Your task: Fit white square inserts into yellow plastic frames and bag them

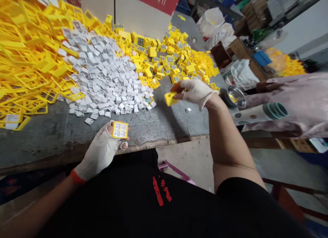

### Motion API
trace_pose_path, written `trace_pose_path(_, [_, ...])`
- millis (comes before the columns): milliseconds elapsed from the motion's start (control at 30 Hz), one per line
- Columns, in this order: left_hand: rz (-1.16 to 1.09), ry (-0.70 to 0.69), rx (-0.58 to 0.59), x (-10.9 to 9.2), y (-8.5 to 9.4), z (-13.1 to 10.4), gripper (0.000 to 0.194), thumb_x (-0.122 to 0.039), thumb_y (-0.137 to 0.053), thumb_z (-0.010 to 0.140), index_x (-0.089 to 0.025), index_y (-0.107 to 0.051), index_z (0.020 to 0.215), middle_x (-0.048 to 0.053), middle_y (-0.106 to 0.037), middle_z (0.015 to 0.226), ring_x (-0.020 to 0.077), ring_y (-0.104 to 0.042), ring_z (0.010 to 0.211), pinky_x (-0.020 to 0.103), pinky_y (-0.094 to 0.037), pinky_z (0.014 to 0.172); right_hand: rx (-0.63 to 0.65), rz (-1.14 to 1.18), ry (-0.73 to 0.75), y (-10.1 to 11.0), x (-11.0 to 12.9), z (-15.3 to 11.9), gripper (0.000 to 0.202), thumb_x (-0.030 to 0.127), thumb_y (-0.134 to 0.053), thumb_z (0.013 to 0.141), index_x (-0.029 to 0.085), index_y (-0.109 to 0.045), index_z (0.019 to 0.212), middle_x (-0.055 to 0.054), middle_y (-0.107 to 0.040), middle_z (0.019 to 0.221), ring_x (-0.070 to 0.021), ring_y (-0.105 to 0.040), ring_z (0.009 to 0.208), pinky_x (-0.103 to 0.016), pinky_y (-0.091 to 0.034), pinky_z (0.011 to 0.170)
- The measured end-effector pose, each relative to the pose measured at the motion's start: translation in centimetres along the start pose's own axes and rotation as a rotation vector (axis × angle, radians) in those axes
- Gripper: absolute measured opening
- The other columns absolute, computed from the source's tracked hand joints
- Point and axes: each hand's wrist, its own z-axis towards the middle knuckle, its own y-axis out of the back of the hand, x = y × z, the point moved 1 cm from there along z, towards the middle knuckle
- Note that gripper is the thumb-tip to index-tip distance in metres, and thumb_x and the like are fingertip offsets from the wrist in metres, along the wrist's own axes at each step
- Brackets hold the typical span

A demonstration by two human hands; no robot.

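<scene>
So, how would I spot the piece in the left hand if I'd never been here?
Start at the near edge of the grey table and find the gloved left hand. Its fingers hold the small piece: four pale squares inside a yellow border, unlike the loose white bits heaped beyond.

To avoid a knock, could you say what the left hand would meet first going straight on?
The left hand would probably meet the white heap at its near edge, but depth is unclear.

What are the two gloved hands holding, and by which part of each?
The left hand holds a yellow frame by its left edge and underside; the right hand holds a yellow piece by its right edge.
</scene>
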Motion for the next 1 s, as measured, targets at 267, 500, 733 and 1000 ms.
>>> trace_pose_path(267, [0.006, -0.019, 0.077, 2.1, 0.3, -1.6, 0.053, -0.047, -0.107, 0.077, -0.025, -0.070, 0.108, 0.007, -0.081, 0.109, 0.0236, -0.073, 0.080, 0.030, -0.056, 0.057, 0.078, 0.078, 0.033, -7.0, 1.4, -5.8, 0.041, 0.023, -0.080, 0.095, 0.027, -0.089, 0.135, -0.005, -0.090, 0.128, -0.0269, -0.084, 0.113, -0.041, -0.069, 0.103])
trace_pose_path(500, [0.003, -0.044, 0.121, 2.8, 1.2, -3.0, 0.042, -0.039, -0.095, 0.092, -0.025, -0.078, 0.128, 0.010, -0.081, 0.109, 0.0274, -0.077, 0.083, 0.030, -0.053, 0.060, 0.000, -0.143, 0.186, -7.3, 3.7, -10.8, 0.061, 0.039, -0.090, 0.093, 0.022, -0.080, 0.151, -0.018, -0.086, 0.135, -0.0428, -0.080, 0.125, -0.062, -0.066, 0.112])
trace_pose_path(733, [-0.054, -0.002, 0.199, 3.9, 1.1, -4.4, 0.021, -0.027, -0.086, 0.100, -0.021, -0.078, 0.119, 0.012, -0.085, 0.124, 0.0308, -0.083, 0.101, 0.030, -0.060, 0.061, -0.122, 0.350, 0.671, -7.7, 13.6, -15.6, 0.059, 0.063, -0.088, 0.102, 0.034, -0.080, 0.153, -0.011, -0.084, 0.136, -0.0368, -0.082, 0.119, -0.059, -0.069, 0.111])
trace_pose_path(1000, [-0.056, -0.031, 0.145, 4.2, 1.1, -5.6, 0.014, -0.021, -0.087, 0.098, -0.019, -0.077, 0.108, 0.008, -0.082, 0.104, 0.0217, -0.079, 0.084, 0.027, -0.062, 0.061, -0.081, 0.298, 0.652, -8.8, 14.6, -16.3, 0.059, 0.066, -0.082, 0.105, 0.034, -0.079, 0.154, -0.014, -0.083, 0.141, -0.0416, -0.079, 0.121, -0.064, -0.066, 0.110])
